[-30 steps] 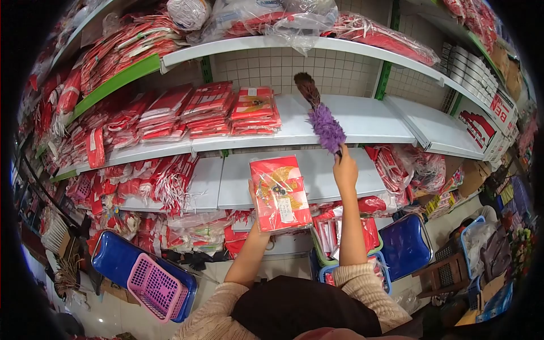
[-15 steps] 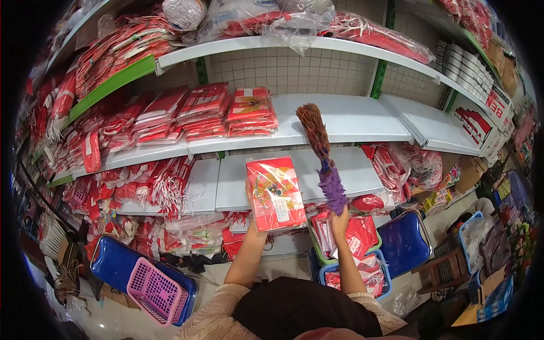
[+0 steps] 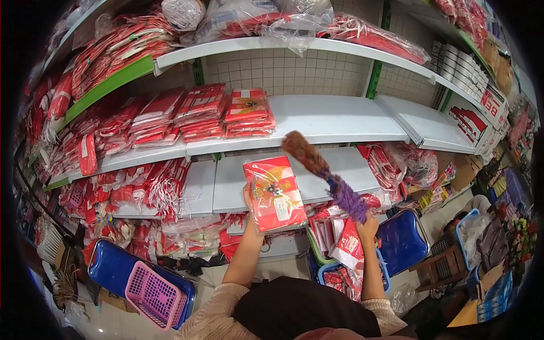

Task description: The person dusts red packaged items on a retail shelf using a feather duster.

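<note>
My left hand grips the left edge of a red and white plastic-wrapped packet, which has a gold emblem and a white label. It is held up in front of the lower shelf. My right hand is closed round the lower end of a duster with purple and brown bristles. The duster tilts up and to the left, its brown tip slightly blurred near the middle shelf. Stacks of similar red packets lie on the middle shelf, left of its centre.
Baskets of red and white packets stand below my right hand. A blue stool is right of them. At the lower left, a pink basket rests on a blue seat. White boxes stand at the right.
My right hand has moved right and slightly down. The duster has swung into a stronger leftward tilt, its tip lower. The packet in my left hand has barely moved.
</note>
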`<move>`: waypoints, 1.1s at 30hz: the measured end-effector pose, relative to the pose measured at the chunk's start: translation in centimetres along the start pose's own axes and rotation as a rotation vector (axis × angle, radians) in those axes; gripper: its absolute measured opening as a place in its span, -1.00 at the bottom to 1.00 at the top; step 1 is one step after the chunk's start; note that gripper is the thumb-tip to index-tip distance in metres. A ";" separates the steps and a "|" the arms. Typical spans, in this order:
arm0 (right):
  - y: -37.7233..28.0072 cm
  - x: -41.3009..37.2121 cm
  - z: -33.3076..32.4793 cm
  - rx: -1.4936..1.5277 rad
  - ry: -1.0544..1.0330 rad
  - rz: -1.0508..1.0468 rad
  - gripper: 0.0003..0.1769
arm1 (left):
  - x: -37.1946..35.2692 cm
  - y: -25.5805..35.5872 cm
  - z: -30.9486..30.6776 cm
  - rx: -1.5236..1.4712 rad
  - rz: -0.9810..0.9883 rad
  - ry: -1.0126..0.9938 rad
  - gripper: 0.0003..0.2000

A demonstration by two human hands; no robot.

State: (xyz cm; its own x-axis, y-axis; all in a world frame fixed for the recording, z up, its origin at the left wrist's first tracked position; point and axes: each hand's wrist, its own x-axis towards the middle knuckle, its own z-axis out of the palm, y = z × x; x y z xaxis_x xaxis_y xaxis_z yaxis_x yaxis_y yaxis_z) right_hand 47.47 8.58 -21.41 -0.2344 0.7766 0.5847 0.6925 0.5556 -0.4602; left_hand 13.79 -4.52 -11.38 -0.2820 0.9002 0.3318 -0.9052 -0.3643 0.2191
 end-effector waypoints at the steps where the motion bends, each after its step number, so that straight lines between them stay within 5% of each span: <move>1: 0.4 -0.6 0.2 -0.020 -0.006 -0.005 -0.62 | -0.1 0.1 0.0 0.002 0.003 -0.001 -0.45; 6: -1.0 -1.7 0.5 0.152 0.011 -0.489 -0.56 | -0.9 0.3 0.7 -0.006 0.002 0.003 -0.46; 9: -0.5 -2.6 1.4 -0.002 -0.043 -0.081 -0.63 | -0.7 0.4 0.7 -0.009 0.006 0.002 -0.47; 12: -1.1 -3.0 1.6 -0.061 0.028 -0.040 -0.55 | -1.0 0.6 1.1 -0.009 0.012 0.007 -0.47; 16: -6.1 -1.6 -0.8 0.214 0.046 -0.462 -0.69 | -1.5 0.5 1.6 -0.019 0.020 0.016 -0.48; 23: -5.7 -1.1 0.4 -0.137 0.068 0.134 -0.76 | -0.3 1.2 -0.8 -0.110 0.009 -0.111 -0.49; 28: -6.2 -1.3 1.0 0.150 0.025 -0.380 -0.57 | -0.1 0.8 -0.3 -0.074 0.001 -0.082 -0.48; 33: -5.7 -1.5 2.1 0.008 0.054 0.037 -0.66 | 0.2 0.8 -0.1 -0.026 0.004 -0.038 -0.46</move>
State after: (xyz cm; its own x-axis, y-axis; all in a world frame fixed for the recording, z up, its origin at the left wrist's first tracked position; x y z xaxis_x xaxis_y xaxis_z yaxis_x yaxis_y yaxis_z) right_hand 42.46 4.86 -21.09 -0.1716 0.7799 0.6020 0.6944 0.5292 -0.4876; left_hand 12.99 -4.66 -11.21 -0.2740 0.8887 0.3676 -0.9121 -0.3613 0.1936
